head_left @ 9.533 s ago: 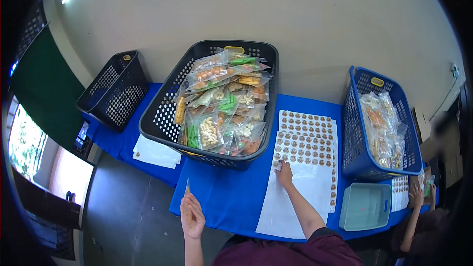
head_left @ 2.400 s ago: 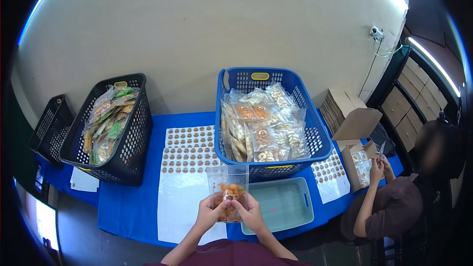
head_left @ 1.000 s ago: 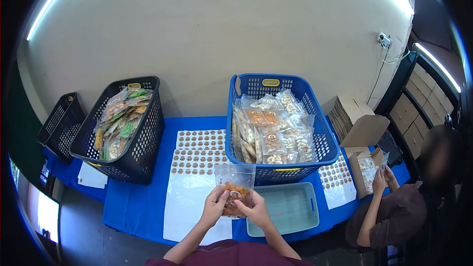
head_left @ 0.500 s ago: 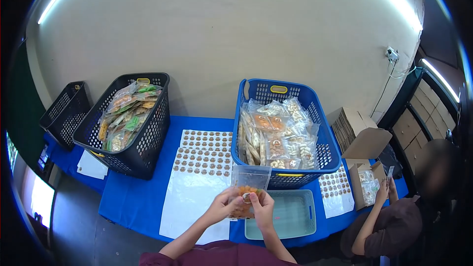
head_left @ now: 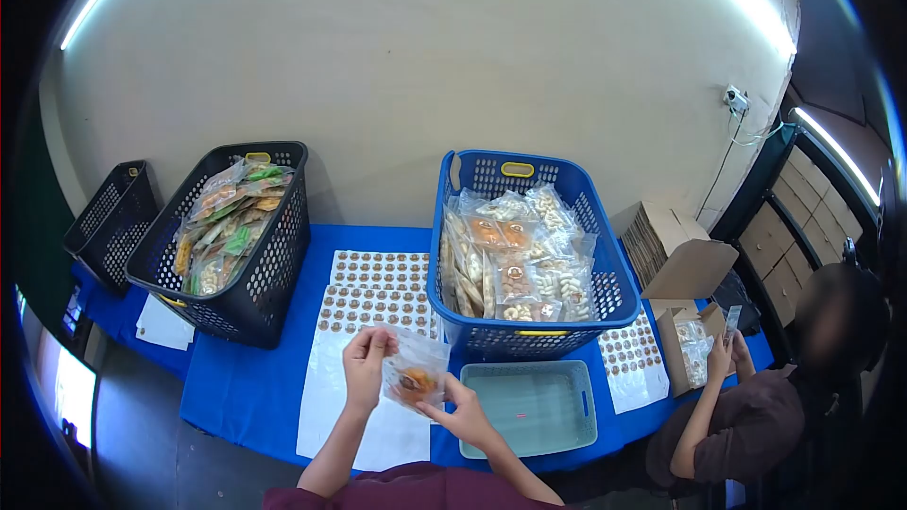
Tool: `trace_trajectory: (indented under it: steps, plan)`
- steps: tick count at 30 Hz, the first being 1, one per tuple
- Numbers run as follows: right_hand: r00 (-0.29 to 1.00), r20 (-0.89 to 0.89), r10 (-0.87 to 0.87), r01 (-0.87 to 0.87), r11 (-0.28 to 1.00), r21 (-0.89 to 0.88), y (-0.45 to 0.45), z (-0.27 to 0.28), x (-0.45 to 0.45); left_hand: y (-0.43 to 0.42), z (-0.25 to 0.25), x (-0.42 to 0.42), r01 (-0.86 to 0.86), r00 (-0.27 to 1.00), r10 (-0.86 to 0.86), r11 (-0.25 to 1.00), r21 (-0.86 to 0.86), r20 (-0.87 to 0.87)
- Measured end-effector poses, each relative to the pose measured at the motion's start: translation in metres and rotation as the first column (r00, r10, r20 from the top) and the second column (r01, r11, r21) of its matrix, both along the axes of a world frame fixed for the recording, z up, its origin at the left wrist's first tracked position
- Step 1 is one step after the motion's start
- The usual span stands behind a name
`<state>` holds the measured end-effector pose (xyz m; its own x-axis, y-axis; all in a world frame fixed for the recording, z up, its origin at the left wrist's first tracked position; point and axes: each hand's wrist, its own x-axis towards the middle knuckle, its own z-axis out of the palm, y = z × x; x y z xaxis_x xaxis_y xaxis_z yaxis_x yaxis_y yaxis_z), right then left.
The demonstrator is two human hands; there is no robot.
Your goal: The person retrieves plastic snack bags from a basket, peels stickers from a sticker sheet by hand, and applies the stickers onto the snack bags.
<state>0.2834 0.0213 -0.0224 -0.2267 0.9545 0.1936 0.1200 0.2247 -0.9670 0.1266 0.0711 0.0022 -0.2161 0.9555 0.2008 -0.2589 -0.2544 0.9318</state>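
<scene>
A clear plastic pouch (head_left: pixel 421 351) with orange pieces inside and a round label on its front is held tilted over the sticker sheets. My left hand (head_left: pixel 365 366) is closed, pinching the pouch's upper left edge. At the lower right corner, my right hand (head_left: pixel 465 416) grips the pouch between thumb and fingers. Beneath lie white sheets of round brown stickers (head_left: pixel 374 307), their lower part bare of stickers. Close to my right hand sits a pale green tray (head_left: pixel 529 445). Behind it, a blue basket (head_left: pixel 510 332) holds many filled pouches (head_left: pixel 515 264).
A black basket (head_left: pixel 283 274) full of pouches stands left, with another black basket (head_left: pixel 106 217) beyond. At right are a sticker sheet (head_left: pixel 631 368), an open cardboard box (head_left: pixel 673 349) and stacked cardboard (head_left: pixel 652 246). A co-worker (head_left: pixel 746 425) there holds a small packet.
My left hand has moved up and left from the label area to the pouch's edge. The pouch has shifted left and tilted. My right hand now holds its lower right corner.
</scene>
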Motion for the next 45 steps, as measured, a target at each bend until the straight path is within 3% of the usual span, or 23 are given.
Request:
trace_trajectory:
  steps: [1,3,5,6,7,10,13,15,18,21,23,28,31,32,33,34,36,37,40,43,45]
  plan:
    - [0.999,0.03,0.033,-0.033,0.999,0.02,0.003,-0.002,0.004,0.001,0.003,-0.006,-0.018,0.999,0.02,0.999,0.043,-0.048]
    - [1.0,-0.014,-0.018,0.018,0.999,0.046,0.008,0.003,0.015,0.001,0.002,-0.017,0.008,0.944,0.025,0.995,0.1,-0.328]
    - [0.993,0.059,-0.104,0.089,0.971,0.22,0.015,0.018,0.019,-0.004,0.005,-0.017,0.16,0.788,-0.049,0.979,0.128,-0.613]
    - [0.991,0.102,-0.09,0.067,0.975,0.213,0.016,0.024,0.016,-0.009,0.008,-0.012,0.274,0.701,-0.151,0.959,0.069,-0.697]
    - [0.986,0.146,-0.075,0.044,0.978,0.206,0.018,0.029,0.014,-0.01,0.004,-0.006,0.382,0.665,-0.181,0.916,0.122,-0.725]
    - [0.964,0.215,-0.156,0.101,0.964,0.247,0.019,0.025,0.003,-0.011,-0.009,0.004,0.326,0.665,-0.151,0.94,0.102,-0.732]
    - [0.95,0.177,-0.256,0.197,0.935,0.295,0.021,0.016,-0.017,-0.008,-0.015,0.002,0.214,0.712,-0.03,0.961,0.176,-0.701]
    - [0.932,0.19,-0.309,0.234,0.913,0.335,0.021,0.019,-0.029,-0.008,-0.015,0.002,0.071,0.714,0.137,0.961,0.266,-0.687]
    - [0.951,0.184,-0.249,0.184,0.933,0.31,0.02,0.029,-0.04,-0.001,-0.015,-0.001,-0.185,0.763,0.315,0.943,0.276,-0.565]
    - [0.954,0.214,-0.21,0.142,0.945,0.295,0.012,0.035,-0.048,0.005,0.0,-0.013,-0.253,0.741,0.415,0.901,0.354,-0.527]
    - [0.967,0.193,-0.167,0.111,0.956,0.272,0.007,0.035,-0.052,0.007,0.014,-0.02,-0.31,0.742,0.456,0.883,0.351,-0.492]
    - [0.991,0.087,-0.1,0.078,0.971,0.226,0.003,0.029,-0.046,0.004,0.015,-0.024,-0.241,0.75,0.404,0.904,0.353,-0.523]
    - [0.994,0.084,-0.064,0.046,0.978,0.204,-0.011,0.033,-0.032,0.01,0.001,-0.032,-0.323,0.836,0.391,0.918,0.231,-0.384]
    - [0.995,0.071,-0.067,0.051,0.979,0.199,-0.015,0.029,-0.027,0.014,0.001,-0.043,-0.27,0.912,0.302,0.951,0.15,-0.277]
    - [0.996,0.058,-0.068,0.055,0.979,0.194,-0.02,0.026,-0.02,0.012,0.009,-0.043,-0.198,0.932,0.223,0.974,0.112,-0.287]
    - [0.982,0.17,-0.084,0.065,0.991,0.113,-0.023,0.025,-0.013,0.007,0.02,-0.045,-0.126,0.945,0.143,0.989,0.074,-0.295]
    - [0.947,0.199,-0.251,0.159,0.908,0.389,-0.029,0.047,-0.011,0.006,0.015,-0.041,0.022,0.939,-0.019,1.0,0.006,-0.343]
    - [0.921,0.197,-0.336,0.194,0.834,0.516,-0.033,0.057,-0.01,0.008,0.002,-0.032,0.147,0.908,-0.118,0.988,0.042,-0.401]
    - [0.835,0.419,-0.357,0.04,0.799,0.6,-0.045,0.059,-0.002,-0.007,-0.019,0.001,0.542,0.724,-0.559,0.823,-0.169,-0.404]
    - [0.796,0.464,-0.389,0.021,0.784,0.621,-0.051,0.043,0.006,-0.019,-0.021,0.025,0.731,0.534,-0.67,0.672,-0.116,-0.516]
    - [0.762,0.511,-0.397,0.061,0.83,0.554,-0.059,0.038,0.021,-0.021,-0.017,0.031,0.747,0.583,-0.718,0.658,-0.097,-0.38]
